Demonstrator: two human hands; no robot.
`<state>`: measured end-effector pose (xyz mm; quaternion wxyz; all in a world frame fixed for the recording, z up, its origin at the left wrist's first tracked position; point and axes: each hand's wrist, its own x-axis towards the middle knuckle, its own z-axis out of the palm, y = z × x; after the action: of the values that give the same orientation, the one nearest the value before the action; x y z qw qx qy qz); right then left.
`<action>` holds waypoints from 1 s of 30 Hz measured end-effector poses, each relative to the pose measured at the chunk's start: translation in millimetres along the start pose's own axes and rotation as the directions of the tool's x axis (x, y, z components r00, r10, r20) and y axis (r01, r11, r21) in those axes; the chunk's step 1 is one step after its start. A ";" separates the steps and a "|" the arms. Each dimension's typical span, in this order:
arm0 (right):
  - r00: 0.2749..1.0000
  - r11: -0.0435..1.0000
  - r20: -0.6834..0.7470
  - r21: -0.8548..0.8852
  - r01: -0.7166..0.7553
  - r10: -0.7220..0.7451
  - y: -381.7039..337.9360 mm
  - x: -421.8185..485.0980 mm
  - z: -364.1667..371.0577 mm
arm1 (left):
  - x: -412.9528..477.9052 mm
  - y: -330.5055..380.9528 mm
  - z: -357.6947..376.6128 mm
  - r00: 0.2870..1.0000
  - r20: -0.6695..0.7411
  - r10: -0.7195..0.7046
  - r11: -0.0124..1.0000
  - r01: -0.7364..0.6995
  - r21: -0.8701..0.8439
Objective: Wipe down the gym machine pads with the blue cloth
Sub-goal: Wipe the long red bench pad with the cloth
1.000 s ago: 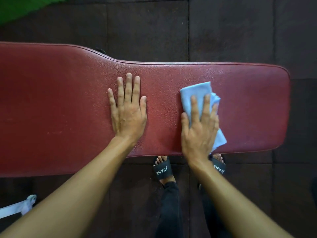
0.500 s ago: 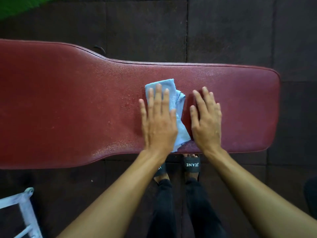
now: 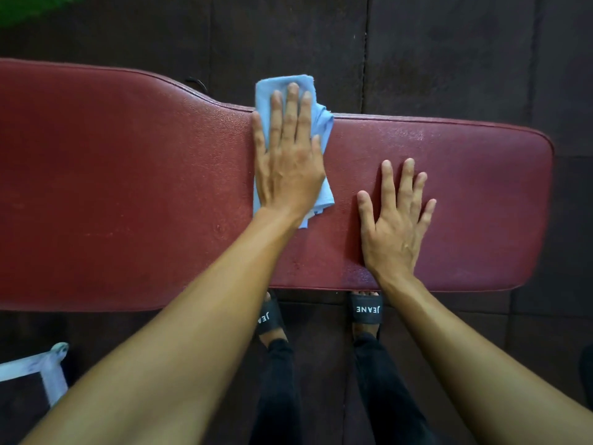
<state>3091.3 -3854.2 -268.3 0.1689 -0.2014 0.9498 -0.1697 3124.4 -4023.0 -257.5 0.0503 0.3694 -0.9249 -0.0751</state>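
A long red padded bench pad (image 3: 128, 187) runs across the view, wider at the left and narrower at the right. A folded light blue cloth (image 3: 266, 88) lies at the pad's far edge, near where it narrows, and its far end hangs past the edge. My left hand (image 3: 288, 162) presses flat on the cloth with the fingers pointing away from me. My right hand (image 3: 391, 226) rests flat and bare on the pad's right part with the fingers spread, a little apart from the cloth.
Dark rubber floor tiles (image 3: 449, 59) surround the bench. My feet in black slides (image 3: 365, 311) stand just under the pad's near edge. A white metal frame (image 3: 48, 367) shows at the lower left. A green mat (image 3: 19, 8) fills the upper left corner.
The cloth passed from my right hand to my left hand. My left hand then pushed it away from me to the pad's far edge. My right hand settled flat on the pad.
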 end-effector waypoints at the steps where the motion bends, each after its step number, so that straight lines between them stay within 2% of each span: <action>1: 1.000 1.000 -0.009 -0.016 -0.010 0.010 -2.1 -0.4 2.2 | -0.7 -7.5 -3.6 1.000 0.005 -0.011 1.000 0.011 0.006; 5: 0.998 0.995 -0.054 -0.092 -0.041 0.036 -6.3 -1.9 8.2 | -29.8 -35.5 -16.3 0.999 0.043 -0.008 0.999 0.006 0.041; 9: 0.997 0.994 -0.062 -0.092 -0.054 0.048 -7.3 -1.7 9.3 | -82.4 -35.1 -18.9 0.999 0.043 -0.002 0.994 -0.003 0.111; 13: 0.995 0.994 -0.088 -0.090 -0.062 0.054 -7.6 -1.2 10.8 | -132.5 -12.9 -12.1 0.989 0.103 0.109 0.988 -0.119 0.099; 18: 0.996 0.998 -0.068 -0.021 -0.066 0.064 -10.4 -1.0 6.0 | -94.4 -17.9 -11.4 0.979 0.116 0.170 0.981 -0.180 0.078; 22: 0.993 0.995 -0.097 0.081 -0.060 0.067 -34.0 -1.8 4.1 | -16.8 -42.5 -17.1 0.987 0.094 0.132 0.990 -0.136 0.037; 25: 0.996 0.992 -0.088 0.115 0.043 -0.033 -69.9 -7.3 8.9 | 13.7 -82.1 -30.0 0.995 0.091 0.041 0.998 -0.046 0.052; 30: 0.992 0.986 -0.054 0.117 0.116 -0.110 -119.5 -22.4 26.0 | -51.4 -131.0 -53.4 0.996 0.093 -0.015 0.995 0.005 0.100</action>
<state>3159.6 -3953.9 -239.1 0.1480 -0.2403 0.9288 -0.2403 3257.9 -4086.8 -229.9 -0.0120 0.3722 -0.9269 -0.0461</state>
